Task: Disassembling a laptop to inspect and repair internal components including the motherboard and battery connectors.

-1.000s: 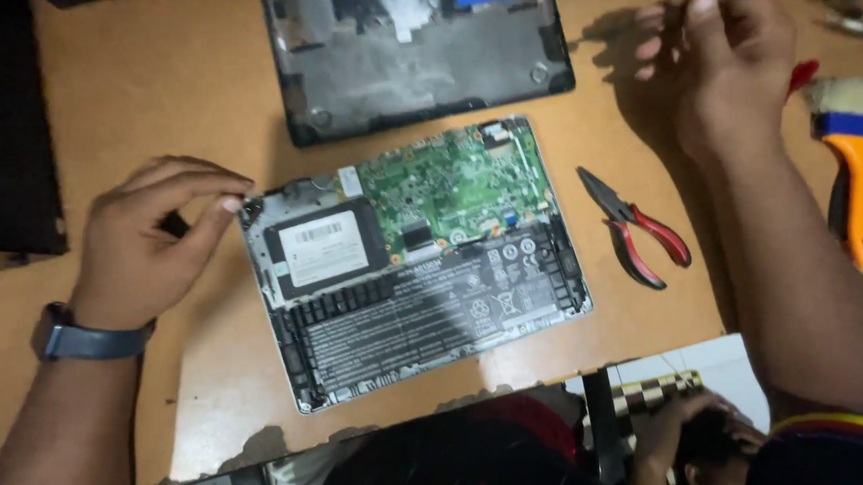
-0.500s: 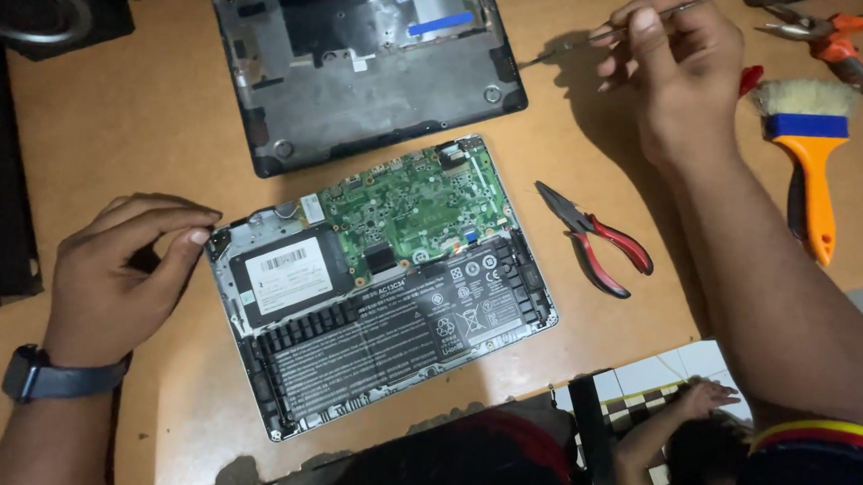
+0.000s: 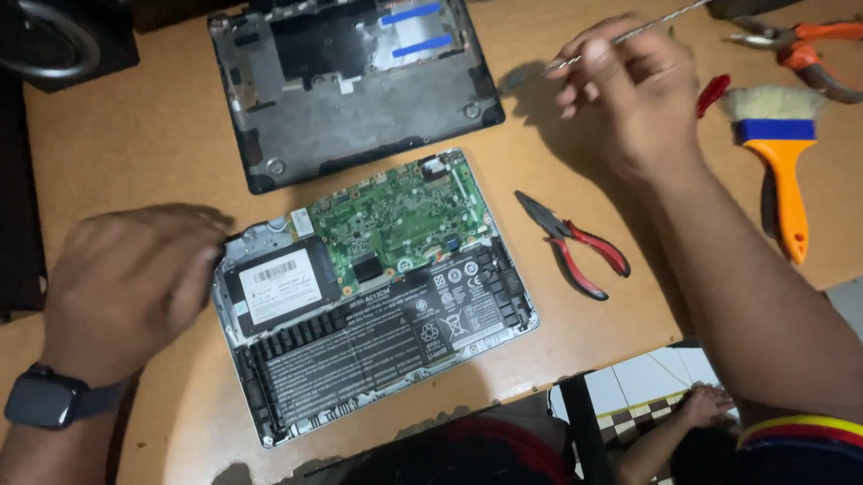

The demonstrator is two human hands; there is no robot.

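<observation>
on the wooden table (image 3: 145, 143) our left hand (image 3: 134, 288) curls, blurred, at the opened laptop (image 3: 376, 298) corner; our right hand (image 3: 632, 91) pinches a thin metal tool (image 3: 644, 31).

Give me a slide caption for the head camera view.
Left hand steadies an opened laptop while the right hand holds a thin metal tool.
</observation>
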